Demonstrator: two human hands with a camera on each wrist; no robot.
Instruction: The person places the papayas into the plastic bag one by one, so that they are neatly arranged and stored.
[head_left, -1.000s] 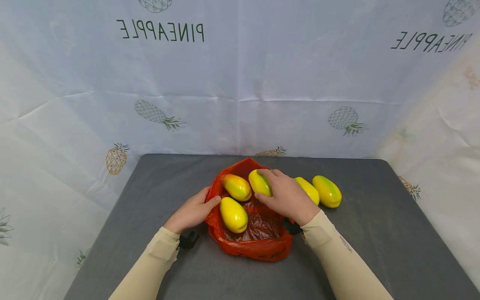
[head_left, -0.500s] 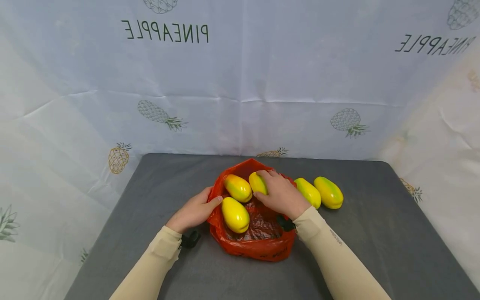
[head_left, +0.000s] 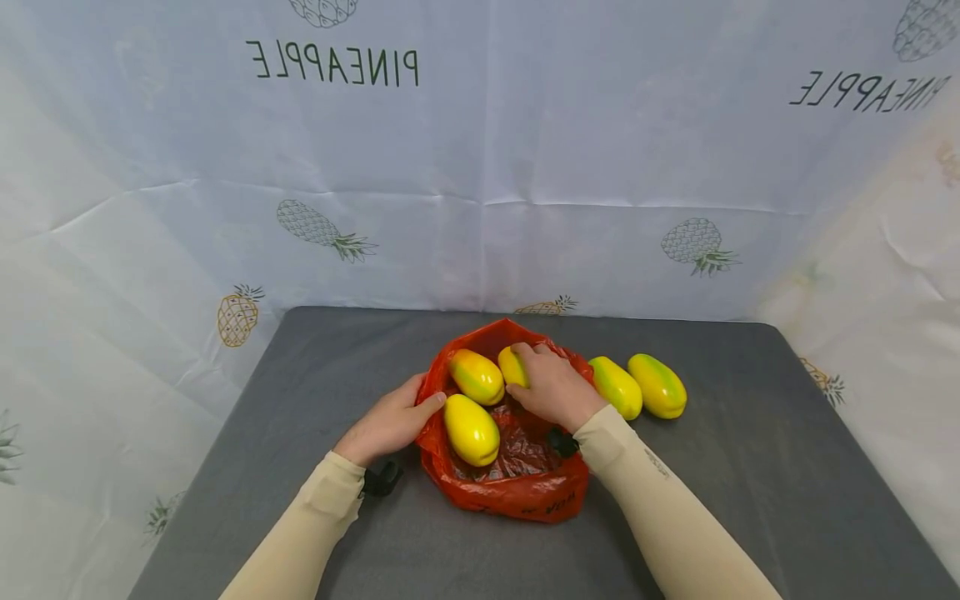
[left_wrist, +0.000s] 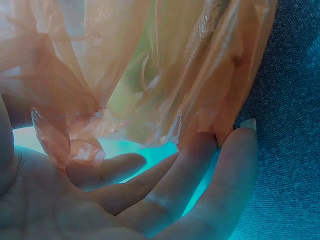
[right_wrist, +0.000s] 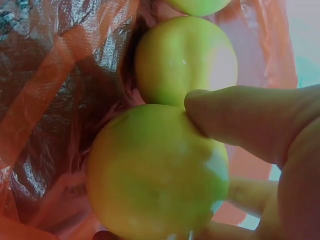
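Observation:
A red plastic bag [head_left: 517,497] stands wide open on the dark table. My left hand [head_left: 390,419] holds its left rim, thumb over the edge and fingers outside; the left wrist view shows those fingers [left_wrist: 165,195] against the thin plastic [left_wrist: 215,75]. Inside the bag at the left lie two yellow papayas, one nearer [head_left: 471,430] and one farther [head_left: 477,377]. My right hand [head_left: 551,385] reaches into the bag and grips a third papaya [head_left: 513,367] between thumb and fingers. In the right wrist view this papaya [right_wrist: 157,172] sits right against another papaya [right_wrist: 185,60].
Two more yellow-green papayas, a nearer one [head_left: 617,388] and a farther one [head_left: 657,386], lie side by side right of the bag. Grey cloth covers the table [head_left: 735,467]. Behind it hangs a white curtain [head_left: 480,150] with pineapple prints.
My right hand has moved slightly left and down into the bag with its papaya, which now shows less. The left hand keeps its hold on the rim. The head view has shifted a little.

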